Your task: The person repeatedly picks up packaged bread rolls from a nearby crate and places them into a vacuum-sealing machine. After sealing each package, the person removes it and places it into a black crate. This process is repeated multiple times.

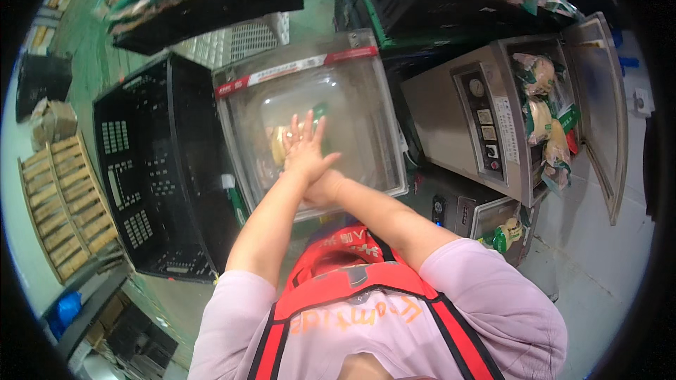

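My left hand (306, 150) is pressed palm down on the clear lid (348, 111) of a vacuum chamber sealer, fingers spread. Below it, my right hand (323, 188) rests against the lid near the left wrist, and its fingers are mostly hidden. The lid is down, with a red and white strip (296, 69) bearing writing across its far part. Through the plastic a pale yellow food item (277, 145) and a bit of green packaging (319, 111) show, blurred and partly covered by my left hand.
At right stands a stainless steel machine (449, 111) with a gauge, its lid (599, 111) raised and bagged food (538, 121) along its opening. A black plastic crate (153, 179) sits at left, a wooden pallet (66, 206) beyond it. Filled black crates (211, 10) are ahead.
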Demonstrator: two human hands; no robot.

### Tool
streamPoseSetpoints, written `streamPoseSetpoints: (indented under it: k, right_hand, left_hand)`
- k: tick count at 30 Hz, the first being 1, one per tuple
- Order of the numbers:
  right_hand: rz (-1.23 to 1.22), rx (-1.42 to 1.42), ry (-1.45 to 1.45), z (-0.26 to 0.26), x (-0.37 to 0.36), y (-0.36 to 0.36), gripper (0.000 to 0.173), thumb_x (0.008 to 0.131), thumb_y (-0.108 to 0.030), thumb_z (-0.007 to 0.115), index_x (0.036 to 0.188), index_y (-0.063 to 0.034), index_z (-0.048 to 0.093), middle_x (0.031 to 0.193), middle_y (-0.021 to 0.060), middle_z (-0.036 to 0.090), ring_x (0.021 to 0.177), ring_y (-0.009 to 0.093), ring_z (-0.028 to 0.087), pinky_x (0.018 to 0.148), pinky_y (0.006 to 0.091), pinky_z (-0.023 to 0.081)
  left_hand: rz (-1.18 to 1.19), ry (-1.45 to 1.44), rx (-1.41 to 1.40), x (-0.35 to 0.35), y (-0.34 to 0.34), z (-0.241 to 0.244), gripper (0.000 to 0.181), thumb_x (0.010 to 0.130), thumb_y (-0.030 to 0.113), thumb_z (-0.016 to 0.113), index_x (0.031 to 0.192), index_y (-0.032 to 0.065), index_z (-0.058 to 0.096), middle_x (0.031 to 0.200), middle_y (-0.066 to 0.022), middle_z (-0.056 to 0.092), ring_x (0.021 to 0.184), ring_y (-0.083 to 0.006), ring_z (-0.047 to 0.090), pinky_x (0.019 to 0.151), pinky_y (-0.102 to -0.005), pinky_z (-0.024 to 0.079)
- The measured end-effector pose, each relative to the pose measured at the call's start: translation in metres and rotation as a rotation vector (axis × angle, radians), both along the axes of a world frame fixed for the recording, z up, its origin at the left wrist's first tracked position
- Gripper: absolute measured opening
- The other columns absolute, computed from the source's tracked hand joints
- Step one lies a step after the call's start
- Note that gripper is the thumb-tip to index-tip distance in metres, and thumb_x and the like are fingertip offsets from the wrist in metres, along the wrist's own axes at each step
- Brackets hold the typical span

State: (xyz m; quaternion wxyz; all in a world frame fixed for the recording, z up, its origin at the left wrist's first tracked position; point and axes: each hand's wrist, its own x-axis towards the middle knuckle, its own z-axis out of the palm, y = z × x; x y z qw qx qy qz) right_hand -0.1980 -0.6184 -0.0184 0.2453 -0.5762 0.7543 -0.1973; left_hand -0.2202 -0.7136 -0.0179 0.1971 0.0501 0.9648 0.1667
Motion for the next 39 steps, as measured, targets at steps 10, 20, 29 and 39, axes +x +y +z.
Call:
streamPoseSetpoints:
  k: [10,20,29,39]
  right_hand:
    - [-0.453,-0.431,-0.114,0.013,0.021,0.085,0.025,0.072,-0.009,0.055,0.096,-0.0075,0.059,0.102,0.0108,0.058,0.094,0.027,0.056,0.082,0.0359,0.045]
    - [-1.491,-0.968,0.235,0.226,-0.181,0.277,0.017,0.086,-0.009,0.053,0.098,-0.0004,0.060,0.084,0.0059,0.064,0.073,0.011,0.058,0.069,0.0216,0.046]
    - [-1.291,-0.459,0.135,0.166,-0.140,0.279,0.018,0.076,-0.014,0.061,0.089,-0.0017,0.063,0.086,0.0145,0.063,0.078,0.025,0.062,0.070,0.0300,0.048]
    - [-1.063,-0.603,0.740,0.264,-0.239,0.287,0.036,0.072,-0.016,0.066,0.105,-0.0072,0.057,0.099,0.0103,0.059,0.096,0.027,0.053,0.082,0.0341,0.043]
  left_hand:
    - [-0.088,-0.157,-0.134,-0.015,0.006,0.023,0.118,0.050,0.058,0.072,0.141,0.0173,0.009,0.147,-0.0084,-0.003,0.133,-0.0365,-0.007,0.102,-0.0582,0.006]
    - [-0.083,-0.233,-0.214,-0.017,0.010,0.032,0.124,0.046,0.061,0.073,0.141,0.0208,0.005,0.147,-0.0056,-0.007,0.133,-0.0334,-0.010,0.105,-0.0532,0.003]
    - [-0.083,-0.209,-0.220,-0.015,0.011,0.023,0.124,0.045,0.062,0.073,0.141,0.0213,0.005,0.147,-0.0061,-0.005,0.134,-0.0327,-0.010,0.105,-0.0530,0.004]
    - [-0.075,-0.170,-0.210,-0.011,0.005,0.020,0.129,0.041,0.062,0.074,0.141,0.0182,0.006,0.147,-0.0097,-0.003,0.133,-0.0356,-0.008,0.104,-0.0544,0.003]
